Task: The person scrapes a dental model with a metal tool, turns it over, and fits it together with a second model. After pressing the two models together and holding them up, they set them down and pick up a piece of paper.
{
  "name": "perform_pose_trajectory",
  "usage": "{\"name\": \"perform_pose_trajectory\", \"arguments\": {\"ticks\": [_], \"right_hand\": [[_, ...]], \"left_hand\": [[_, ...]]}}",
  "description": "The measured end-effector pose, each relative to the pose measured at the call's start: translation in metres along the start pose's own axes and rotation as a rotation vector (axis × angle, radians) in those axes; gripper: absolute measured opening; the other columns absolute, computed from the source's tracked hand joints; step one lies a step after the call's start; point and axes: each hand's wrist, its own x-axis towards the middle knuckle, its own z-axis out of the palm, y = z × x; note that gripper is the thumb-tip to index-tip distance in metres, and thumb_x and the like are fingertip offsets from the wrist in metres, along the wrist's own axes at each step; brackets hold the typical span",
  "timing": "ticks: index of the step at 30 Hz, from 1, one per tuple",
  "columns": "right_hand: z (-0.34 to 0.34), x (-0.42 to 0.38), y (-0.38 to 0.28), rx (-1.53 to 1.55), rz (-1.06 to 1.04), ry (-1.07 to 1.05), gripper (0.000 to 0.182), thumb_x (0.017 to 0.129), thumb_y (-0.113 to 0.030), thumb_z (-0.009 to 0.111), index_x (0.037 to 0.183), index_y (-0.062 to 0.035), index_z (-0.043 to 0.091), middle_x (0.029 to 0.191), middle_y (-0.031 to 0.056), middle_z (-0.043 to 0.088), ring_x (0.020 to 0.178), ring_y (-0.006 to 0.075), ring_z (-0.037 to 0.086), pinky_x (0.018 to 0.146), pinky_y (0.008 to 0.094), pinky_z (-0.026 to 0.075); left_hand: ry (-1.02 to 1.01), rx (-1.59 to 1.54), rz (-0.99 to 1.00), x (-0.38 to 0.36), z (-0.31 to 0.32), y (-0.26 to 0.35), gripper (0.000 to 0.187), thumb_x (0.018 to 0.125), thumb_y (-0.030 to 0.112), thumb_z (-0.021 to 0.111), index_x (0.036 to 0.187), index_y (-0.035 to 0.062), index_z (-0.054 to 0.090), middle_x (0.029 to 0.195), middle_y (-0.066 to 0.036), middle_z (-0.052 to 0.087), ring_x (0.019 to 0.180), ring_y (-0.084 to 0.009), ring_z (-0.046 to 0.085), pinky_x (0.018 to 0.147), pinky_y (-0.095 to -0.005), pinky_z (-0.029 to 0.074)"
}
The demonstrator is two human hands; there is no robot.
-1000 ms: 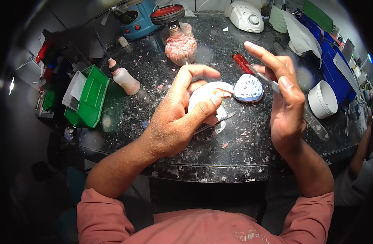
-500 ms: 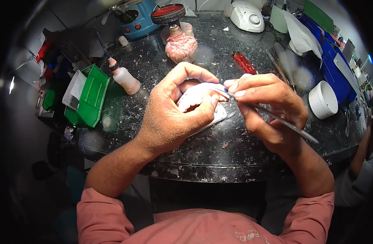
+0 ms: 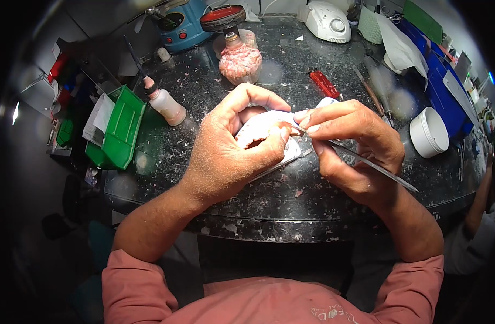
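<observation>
Reaching in from the lower left, the left forearm slopes up over the bench (image 3: pixel 172 211) to a left hand (image 3: pixel 220 146) with its back toward the camera and its index finger arched over the top. Opposite it, the right forearm rises from the lower right, and the right hand (image 3: pixel 360 137) bends inward so that its fingertips come up close beside the left thumb.

Around them, a pink-crusted burner (image 3: pixel 240 60) stands beyond the left hand, near a blue machine (image 3: pixel 185 29). A squeeze bottle (image 3: pixel 167 108) and a green bin (image 3: pixel 123 129) lie to the left. A red handle (image 3: pixel 324 84) rests just past the right fingers, with a slim wooden-handled tool (image 3: pixel 369 89) beside it and a white tub (image 3: pixel 428 133) farther right. A white piece (image 3: pixel 327 101) sits behind the right hand, which covers most of it.

Both hands are close together over the bench. The left is curled firmly around a pale dental cast (image 3: pixel 263 123), thumb in front and fingers behind, hiding much of it. The right pinches a thin metal instrument (image 3: pixel 385 173) between thumb and fingers, its shaft slanting down to the right; its tip is at the cast's right edge, though exact contact is too small to tell.
</observation>
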Motion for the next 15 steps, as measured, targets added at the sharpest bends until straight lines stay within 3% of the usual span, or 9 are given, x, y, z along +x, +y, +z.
{"name": "perform_pose_trajectory", "arguments": {"ticks": [7, 9, 10, 14, 15], "right_hand": [[0.001, -0.001, 0.000, 0.032, -0.003, 0.067, 0.027, 0.069, 0.010, 0.071, 0.093, -0.0011, 0.068, 0.093, 0.0123, 0.070, 0.086, 0.0212, 0.070, 0.077, 0.0311, 0.055], [-0.003, -0.001, -0.004, -0.001, 0.007, -0.095, 0.027, 0.074, 0.016, 0.062, 0.097, 0.0015, 0.063, 0.100, 0.0155, 0.065, 0.097, 0.0264, 0.067, 0.089, 0.0380, 0.052], [-0.003, 0.000, -0.005, -0.007, 0.002, -0.099, 0.028, 0.074, 0.016, 0.063, 0.097, 0.0009, 0.063, 0.101, 0.0157, 0.065, 0.097, 0.0261, 0.067, 0.088, 0.0380, 0.052], [-0.002, 0.002, -0.006, -0.046, 0.017, -0.113, 0.029, 0.073, 0.016, 0.064, 0.097, 0.0001, 0.065, 0.100, 0.0155, 0.067, 0.095, 0.0252, 0.067, 0.087, 0.0375, 0.053], [0.000, 0.001, -0.003, -0.024, 0.008, -0.053, 0.028, 0.071, 0.013, 0.068, 0.096, -0.0004, 0.067, 0.098, 0.0144, 0.069, 0.091, 0.0238, 0.069, 0.082, 0.0343, 0.054]], "left_hand": [[-0.028, -0.052, -0.022, 0.001, -0.001, 0.001, 0.031, 0.086, 0.005, 0.065, 0.114, 0.0002, 0.053, 0.099, -0.006, 0.064, 0.090, -0.0057, 0.060, 0.078, -0.0206, 0.049], [-0.036, -0.027, 0.006, 0.001, -0.002, -0.004, 0.032, 0.087, 0.008, 0.066, 0.115, 0.0010, 0.053, 0.099, -0.006, 0.064, 0.086, -0.0054, 0.061, 0.072, -0.0209, 0.053], [-0.043, -0.002, 0.033, 0.002, -0.003, -0.006, 0.033, 0.088, 0.010, 0.067, 0.117, 0.0018, 0.052, 0.099, -0.006, 0.064, 0.082, -0.0051, 0.062, 0.066, -0.0211, 0.058], [-0.050, 0.061, 0.062, 0.002, -0.004, -0.007, 0.034, 0.088, 0.009, 0.067, 0.117, 0.0016, 0.051, 0.099, -0.006, 0.064, 0.084, -0.0047, 0.061, 0.068, -0.0211, 0.057], [-0.056, 0.091, 0.057, 0.002, -0.005, -0.007, 0.034, 0.088, 0.008, 0.066, 0.117, 0.0013, 0.051, 0.100, -0.006, 0.064, 0.085, -0.0045, 0.060, 0.070, -0.0207, 0.056]]}}
